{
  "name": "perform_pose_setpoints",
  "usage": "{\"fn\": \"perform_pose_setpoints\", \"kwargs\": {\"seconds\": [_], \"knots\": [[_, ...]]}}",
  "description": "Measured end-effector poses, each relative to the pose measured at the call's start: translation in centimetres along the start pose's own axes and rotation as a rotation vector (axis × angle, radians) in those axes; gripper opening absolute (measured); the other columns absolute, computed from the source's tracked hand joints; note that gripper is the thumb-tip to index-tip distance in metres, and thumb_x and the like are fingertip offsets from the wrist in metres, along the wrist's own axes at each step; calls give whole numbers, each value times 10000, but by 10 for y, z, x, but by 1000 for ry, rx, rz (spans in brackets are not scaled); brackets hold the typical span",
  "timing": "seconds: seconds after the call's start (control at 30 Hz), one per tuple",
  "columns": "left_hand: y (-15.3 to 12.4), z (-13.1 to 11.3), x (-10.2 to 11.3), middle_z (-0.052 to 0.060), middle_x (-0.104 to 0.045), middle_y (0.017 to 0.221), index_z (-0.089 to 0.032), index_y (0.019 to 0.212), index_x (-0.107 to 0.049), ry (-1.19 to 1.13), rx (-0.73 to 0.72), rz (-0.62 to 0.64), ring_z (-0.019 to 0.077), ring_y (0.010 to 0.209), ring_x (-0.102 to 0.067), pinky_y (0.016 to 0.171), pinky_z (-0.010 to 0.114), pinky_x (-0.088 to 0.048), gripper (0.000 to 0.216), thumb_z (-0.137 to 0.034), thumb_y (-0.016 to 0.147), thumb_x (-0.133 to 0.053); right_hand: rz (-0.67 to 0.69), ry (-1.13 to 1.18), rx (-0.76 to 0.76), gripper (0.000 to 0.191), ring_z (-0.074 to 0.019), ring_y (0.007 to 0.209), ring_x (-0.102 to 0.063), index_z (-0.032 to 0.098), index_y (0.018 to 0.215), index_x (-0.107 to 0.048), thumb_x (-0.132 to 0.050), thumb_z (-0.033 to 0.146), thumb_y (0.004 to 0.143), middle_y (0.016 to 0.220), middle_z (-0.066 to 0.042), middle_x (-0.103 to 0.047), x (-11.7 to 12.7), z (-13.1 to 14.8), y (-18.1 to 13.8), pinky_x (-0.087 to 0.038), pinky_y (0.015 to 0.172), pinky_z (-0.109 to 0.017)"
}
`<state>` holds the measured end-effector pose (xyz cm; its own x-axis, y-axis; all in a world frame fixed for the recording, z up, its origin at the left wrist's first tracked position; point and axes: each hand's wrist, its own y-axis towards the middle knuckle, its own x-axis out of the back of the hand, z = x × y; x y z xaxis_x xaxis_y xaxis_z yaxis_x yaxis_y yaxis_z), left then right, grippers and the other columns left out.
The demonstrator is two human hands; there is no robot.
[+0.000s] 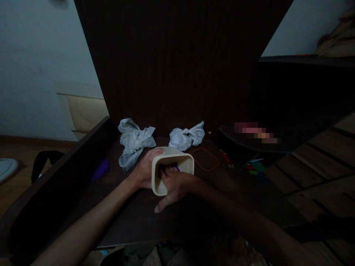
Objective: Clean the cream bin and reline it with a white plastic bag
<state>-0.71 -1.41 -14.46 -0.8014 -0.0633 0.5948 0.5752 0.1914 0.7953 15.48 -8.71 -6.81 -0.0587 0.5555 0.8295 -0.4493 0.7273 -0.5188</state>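
Observation:
A cream plastic container (183, 159) with a squarish opening stands on the dark wooden desk (133, 218), tipped toward me. My left hand (144, 170) is wrapped round its left side, thumb on the rim. My right hand (174, 184) reaches into the opening, fingers pressed on a purple cloth (173, 169) inside; its thumb sticks out below the rim. Most of the cloth is hidden by my fingers.
Two crumpled white plastic bags (134, 142) (185, 137) lie behind the container against the dark back panel. A red rubber band (205, 159) lies to the right, small coloured items (253, 168) beyond it. A purple object (101, 169) sits at left by the raised desk edge.

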Motion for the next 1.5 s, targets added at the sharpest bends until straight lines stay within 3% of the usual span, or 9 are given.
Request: {"fn": "perform_pose_setpoints", "kwargs": {"seconds": [0.2,0.57,0.77,0.93,1.0,1.1,1.17,1.33,1.5], "knots": [[-2,3,-3,225,-548,1343,-175,1496,-288,-22,27,-32,433,1254,-573,1028,636,-495,1109,-569,621,-845,-91,38,197,1304,-451,1515,-214,-61,1565,-215,-730,756,689,1623,-336,-180,-3,6,-4,-240,1233,-509],[1,1,0,238,-536,1326,-162,1537,-224,-12,-20,-17,458,1251,-565,992,657,-512,1121,-609,676,-786,-114,-4,86,1242,-453,1502,-254,-6,1574,-264,-807,637,659,1624,-299,-220,-13,3,-51,-295,1217,-522],[1,-1,0,228,-546,1354,-193,1547,-207,-33,-18,22,442,1277,-558,1048,652,-484,1175,-595,638,-834,-154,-20,-46,953,-397,1469,-373,136,1564,-366,-681,608,799,1601,-205,-376,-28,-11,-36,-381,1164,-511],[3,-4,0,233,-560,1321,-162,1520,-235,-24,-43,6,414,1251,-580,1031,629,-500,1096,-551,684,-827,11,-114,-34,956,-416,1406,-462,94,1533,-406,-660,647,796,1548,-254,-440,-8,-18,-20,-463,1080,-506],[4,-3,-1,240,-556,1324,-157,1517,-239,-29,-40,5,421,1254,-574,1026,634,-499,1095,-559,684,-824,91,-178,58,777,-413,1338,-539,40,1461,-486,-593,553,887,1475,-285,-513,4,-20,-18,-499,1027,-496],[3,-2,-1,248,-547,1339,-153,1522,-237,-33,-37,9,431,1268,-560,1037,648,-484,1116,-562,670,-831,167,-255,212,373,-323,1173,-676,57,1265,-647,-482,188,958,1274,-240,-680,14,-18,-21,-526,968,-428],[3,0,-2,248,-544,1343,-149,1525,-235,-32,-39,4,432,1276,-556,1043,646,-482,1122,-565,669,-829,128,-281,239,329,-302,1103,-709,71,1170,-692,-474,81,925,1188,-228,-721,15,-12,-24,-539,934,-417],[2,-1,0,241,-552,1350,-161,1518,-264,-29,-3,4,437,1288,-555,1048,625,-491,1073,-529,679,-823,-70,-275,60,286,-318,1023,-737,91,1003,-762,-498,187,952,1062,-240,-756,7,6,-19,-574,853,-435],[2,-3,1,232,-545,1366,-180,1527,-244,-39,17,12,440,1296,-549,1055,626,-488,1086,-515,671,-823,-124,-252,-36,342,-327,1029,-738,58,1015,-779,-475,202,958,1062,-250,-757,3,6,5,-568,853,-421]]}}
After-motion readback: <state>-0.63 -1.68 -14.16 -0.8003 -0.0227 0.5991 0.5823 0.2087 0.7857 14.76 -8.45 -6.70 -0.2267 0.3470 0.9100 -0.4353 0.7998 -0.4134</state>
